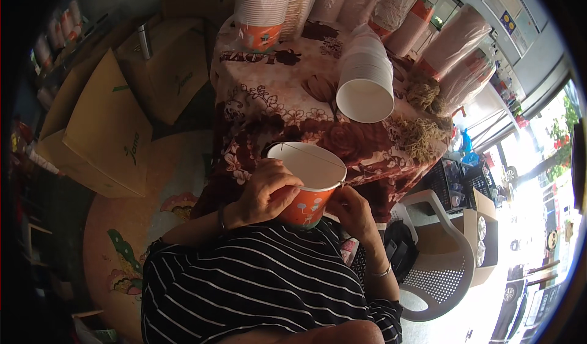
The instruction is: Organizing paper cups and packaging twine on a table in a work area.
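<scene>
An orange paper bucket (309, 206) with a white rim and white inside stands upright against my lap, at the table's near edge. A thin cord (313, 154) runs across its mouth from the far left rim to the right rim. My left hand (269, 191) is closed on the near left rim, thumb outside. At the right side, just below the cord's end, my right hand (354, 214) has its fingers curled in a pinch against the bucket. What those fingertips hold is hidden.
On the flower-patterned tablecloth (269, 108) lies a stack of white paper buckets (365, 99), with bundles of tan cord (422, 139) to its right. Wrapped bucket stacks (262, 14) line the back. Cardboard boxes (104, 130) stand left; a grey plastic chair (455, 264) is at right.
</scene>
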Motion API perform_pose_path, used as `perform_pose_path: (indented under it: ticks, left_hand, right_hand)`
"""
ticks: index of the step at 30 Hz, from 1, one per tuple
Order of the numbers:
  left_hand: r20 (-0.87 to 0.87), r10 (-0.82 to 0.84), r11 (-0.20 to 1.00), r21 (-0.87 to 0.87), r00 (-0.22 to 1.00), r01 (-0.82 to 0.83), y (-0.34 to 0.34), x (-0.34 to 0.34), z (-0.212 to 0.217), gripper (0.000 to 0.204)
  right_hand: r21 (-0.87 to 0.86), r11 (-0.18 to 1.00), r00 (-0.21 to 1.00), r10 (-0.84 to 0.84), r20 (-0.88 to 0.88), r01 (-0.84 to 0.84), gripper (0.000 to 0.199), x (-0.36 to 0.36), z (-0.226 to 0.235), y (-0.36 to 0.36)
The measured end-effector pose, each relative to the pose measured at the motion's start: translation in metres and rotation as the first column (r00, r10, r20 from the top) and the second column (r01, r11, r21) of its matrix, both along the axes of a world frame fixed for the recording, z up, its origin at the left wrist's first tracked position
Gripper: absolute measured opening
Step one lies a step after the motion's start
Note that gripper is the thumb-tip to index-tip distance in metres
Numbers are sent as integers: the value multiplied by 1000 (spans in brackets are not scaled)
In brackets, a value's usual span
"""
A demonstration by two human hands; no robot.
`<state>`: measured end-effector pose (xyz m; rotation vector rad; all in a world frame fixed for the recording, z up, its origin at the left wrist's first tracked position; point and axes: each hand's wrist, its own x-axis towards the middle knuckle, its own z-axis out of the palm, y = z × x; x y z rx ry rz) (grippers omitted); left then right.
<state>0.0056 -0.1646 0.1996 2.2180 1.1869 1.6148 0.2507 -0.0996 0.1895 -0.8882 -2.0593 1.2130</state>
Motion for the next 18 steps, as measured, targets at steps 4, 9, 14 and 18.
perform_pose_path:
  ticks: [4,9,14,18]
  left_hand:
    - [8,24,1000,7,1000,-24,0,1,-4,9]
    - [1,43,999,20,999,-43,0,0,-4,9]
    - [-5,54,997,46,999,-54,-1,1,-2,10]
    - [16,52,997,64,998,-53,0,2,-1,10]
  right_hand:
    - [-21,1000,1000,-10,-8,10,12,-2,-1,-1]
    - [-17,1000,1000,-2,10,3,13,-3,1,-1]
    - [-34,999,997,30,69,-27,15,1,-1,2]
    - [-21,999,997,27,78,-25,15,1,0,2]
